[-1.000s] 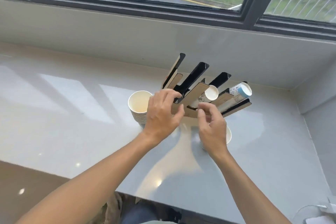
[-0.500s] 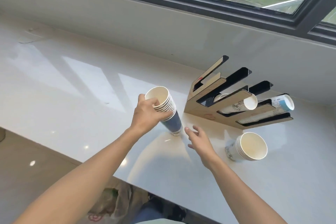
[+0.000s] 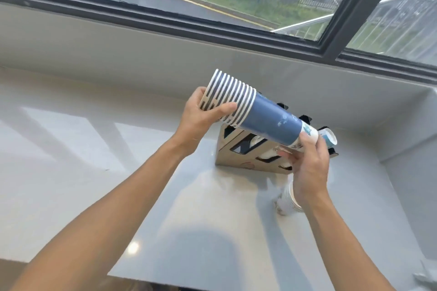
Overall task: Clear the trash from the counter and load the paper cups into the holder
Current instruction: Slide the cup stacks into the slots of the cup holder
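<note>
Blue cup stack (image 3: 255,111) held tilted above the holder (image 3: 238,156), base toward 4 o'clock. Left hand (image 3: 201,113) grips the rim end; right hand (image 3: 309,160) wraps the base end. Second cup stack (image 3: 287,198) lies on the table (image 3: 71,149) at 5 o'clock from the holder

Counter (image 3: 99,172), left and near parts: bare, open to my hands. Far right: cup holder (image 3: 238,158) by the back wall, its slots partly filled. Above it: blue cup stack (image 3: 262,113), tilted, spanning my left hand (image 3: 201,116) and right hand (image 3: 309,163). Near right: loose cups (image 3: 287,198) lying beneath my right wrist.
</note>
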